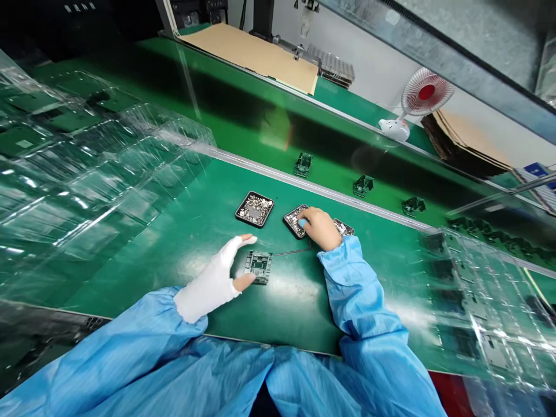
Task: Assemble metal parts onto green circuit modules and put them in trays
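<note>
A small green circuit board (259, 267) lies on the green table in front of me. My left hand (212, 284), in a white glove with bare fingertips, is beside its left edge, thumb and fingers apart. My right hand (322, 227) is over the middle black tray (292, 219) of small metal parts, its fingers bent together; whatever they pinch is too small to make out. Another tray (254, 209) of small parts sits to the left, and a third (343, 228) is partly hidden behind my right hand. A thin dark tool (292, 251) lies right of the board.
Clear plastic trays (87, 168) with boards are stacked at the left; more trays (490, 307) stand at the right. Beyond a metal rail (278, 177), several boards (303, 164) lie on a green belt. A fan (425, 92) and cardboard (256, 52) are farther back.
</note>
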`<state>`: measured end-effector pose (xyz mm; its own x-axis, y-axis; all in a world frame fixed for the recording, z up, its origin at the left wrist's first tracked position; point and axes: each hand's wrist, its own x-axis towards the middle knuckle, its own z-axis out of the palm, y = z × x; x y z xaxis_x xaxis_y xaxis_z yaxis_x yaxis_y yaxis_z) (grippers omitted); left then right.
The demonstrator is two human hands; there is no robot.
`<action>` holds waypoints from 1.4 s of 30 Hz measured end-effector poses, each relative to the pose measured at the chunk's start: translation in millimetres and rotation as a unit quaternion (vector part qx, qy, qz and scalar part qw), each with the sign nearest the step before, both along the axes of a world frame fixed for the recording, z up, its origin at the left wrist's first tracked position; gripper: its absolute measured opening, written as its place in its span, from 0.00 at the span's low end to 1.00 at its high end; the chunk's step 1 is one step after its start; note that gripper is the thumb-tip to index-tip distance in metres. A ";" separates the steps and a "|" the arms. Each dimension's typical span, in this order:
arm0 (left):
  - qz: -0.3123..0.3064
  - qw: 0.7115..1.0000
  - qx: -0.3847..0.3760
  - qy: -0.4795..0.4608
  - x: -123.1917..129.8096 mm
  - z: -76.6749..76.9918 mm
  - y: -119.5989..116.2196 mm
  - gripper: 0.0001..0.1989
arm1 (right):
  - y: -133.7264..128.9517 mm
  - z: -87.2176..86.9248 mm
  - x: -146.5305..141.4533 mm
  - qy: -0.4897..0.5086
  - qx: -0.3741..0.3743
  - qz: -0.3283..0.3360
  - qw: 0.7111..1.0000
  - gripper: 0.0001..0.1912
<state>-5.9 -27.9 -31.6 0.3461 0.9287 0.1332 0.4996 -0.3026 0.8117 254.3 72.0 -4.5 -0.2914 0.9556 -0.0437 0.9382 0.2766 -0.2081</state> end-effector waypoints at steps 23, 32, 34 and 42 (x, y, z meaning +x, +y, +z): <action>0.007 0.997 0.012 -0.078 15.3 42.6 1.8 0.14 | -88.2 36.8 -64.9 0.433 0.026 0.200 0.878 0.09; -0.017 0.956 0.277 0.091 6.4 33.5 -0.1 0.17 | -85.1 36.7 -63.9 0.461 -0.149 0.145 0.863 0.08; -0.024 0.947 0.297 0.118 6.8 31.4 -1.3 0.17 | -84.4 36.8 -62.2 0.453 -0.194 0.161 0.855 0.07; 0.012 0.974 0.216 0.064 2.0 31.2 0.7 0.15 | -67.0 42.8 -38.8 0.413 -0.114 0.160 0.889 0.05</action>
